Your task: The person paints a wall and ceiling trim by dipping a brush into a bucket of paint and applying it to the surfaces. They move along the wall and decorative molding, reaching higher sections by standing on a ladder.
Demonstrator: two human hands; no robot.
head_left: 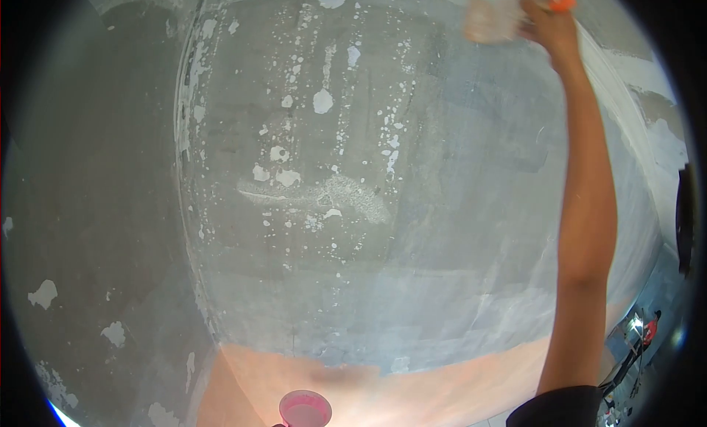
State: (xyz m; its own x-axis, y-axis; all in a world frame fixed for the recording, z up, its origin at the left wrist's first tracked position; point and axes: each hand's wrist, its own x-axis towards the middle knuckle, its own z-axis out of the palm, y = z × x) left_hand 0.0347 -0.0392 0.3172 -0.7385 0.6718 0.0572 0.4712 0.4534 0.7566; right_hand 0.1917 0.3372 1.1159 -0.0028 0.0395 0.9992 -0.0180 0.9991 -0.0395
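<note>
High at the upper right, my right hand [551,29] is closed around a wide, flat paint brush [492,20]. Its pale, blurred head points left over the grey wall [479,132], and its orange handle end [563,2] sticks out past the fingers. My bare right arm reaches up from a dark sleeve at the bottom edge. Low in the middle, a pink bowl [305,394] shows at the lower edge of the view, its underside cut off. My left hand is out of sight.
White spots and a rough patch [353,199] mark the wall's middle. A peach-coloured band [471,372] runs along its lower part. Another grey wall [96,169] meets it at a corner on the left. At the lower right stand a person in red [649,331] and equipment.
</note>
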